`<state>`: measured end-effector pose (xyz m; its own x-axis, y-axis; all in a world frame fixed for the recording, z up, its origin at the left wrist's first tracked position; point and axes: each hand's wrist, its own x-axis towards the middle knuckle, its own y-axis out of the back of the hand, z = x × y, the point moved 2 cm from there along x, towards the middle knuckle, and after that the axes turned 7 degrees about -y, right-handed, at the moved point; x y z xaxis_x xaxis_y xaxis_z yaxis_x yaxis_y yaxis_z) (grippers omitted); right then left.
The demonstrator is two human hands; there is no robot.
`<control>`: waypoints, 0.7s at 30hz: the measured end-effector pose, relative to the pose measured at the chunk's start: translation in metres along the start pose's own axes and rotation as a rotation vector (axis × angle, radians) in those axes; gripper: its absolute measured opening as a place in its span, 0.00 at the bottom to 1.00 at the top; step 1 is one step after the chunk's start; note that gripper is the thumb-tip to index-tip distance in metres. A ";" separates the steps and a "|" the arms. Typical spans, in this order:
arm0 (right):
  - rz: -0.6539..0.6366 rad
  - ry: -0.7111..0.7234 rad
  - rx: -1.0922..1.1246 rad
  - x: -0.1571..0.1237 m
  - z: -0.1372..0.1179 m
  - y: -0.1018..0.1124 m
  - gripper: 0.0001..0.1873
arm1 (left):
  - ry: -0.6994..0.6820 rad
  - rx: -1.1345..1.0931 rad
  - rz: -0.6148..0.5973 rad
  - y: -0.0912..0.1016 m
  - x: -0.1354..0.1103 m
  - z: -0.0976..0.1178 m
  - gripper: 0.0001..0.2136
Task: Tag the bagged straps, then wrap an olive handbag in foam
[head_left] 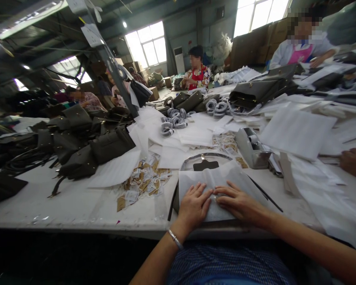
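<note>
A tape dispenser (251,147) stood on the bench (62,202) toward one o'clock, with a broad white foam sheet (296,130) lying just beyond it at two o'clock. Loose paper tags (142,178) lay scattered at eleven o'clock, beside another white sheet (115,171). Dark handbags (86,146) were heaped at ten o'clock. Coiled grey straps (173,120) sat at twelve o'clock, farther back. A large dark bag (258,92) rested toward one o'clock, and people sat working at the far end.

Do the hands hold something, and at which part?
Both the left hand and right hand press flat on the white wrapping sheet, near its middle.
</note>
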<state>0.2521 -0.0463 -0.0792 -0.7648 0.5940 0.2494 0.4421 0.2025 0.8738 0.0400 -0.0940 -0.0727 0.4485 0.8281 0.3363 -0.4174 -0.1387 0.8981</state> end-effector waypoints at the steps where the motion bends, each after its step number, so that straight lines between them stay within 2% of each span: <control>1: 0.016 -0.026 0.020 0.000 0.000 0.000 0.12 | -0.002 -0.009 0.011 0.001 -0.001 0.000 0.17; 4: 0.057 -0.112 0.000 -0.001 0.001 -0.002 0.17 | -0.055 -0.054 0.041 0.005 -0.007 0.001 0.17; 6: 0.046 -0.115 -0.088 -0.001 0.000 -0.006 0.20 | -0.100 -0.077 0.030 0.004 -0.011 0.001 0.16; 10: -0.039 -0.083 -0.232 0.005 0.000 -0.001 0.22 | -0.109 -0.060 -0.052 0.002 -0.009 -0.002 0.15; 15: -0.192 0.012 -0.201 0.012 0.012 0.015 0.30 | -0.139 -0.008 -0.186 0.010 0.002 -0.012 0.18; 18: -0.095 -0.106 -0.195 0.009 0.022 0.012 0.33 | -0.117 0.009 -0.223 0.016 0.005 -0.015 0.19; 21: 0.017 -0.202 -0.228 0.002 0.024 0.005 0.34 | -0.065 0.041 -0.202 0.017 0.000 -0.015 0.21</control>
<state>0.2640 -0.0253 -0.0848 -0.6392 0.7435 0.1967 0.3204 0.0249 0.9470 0.0213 -0.0884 -0.0610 0.5707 0.8045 0.1644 -0.2821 0.0041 0.9594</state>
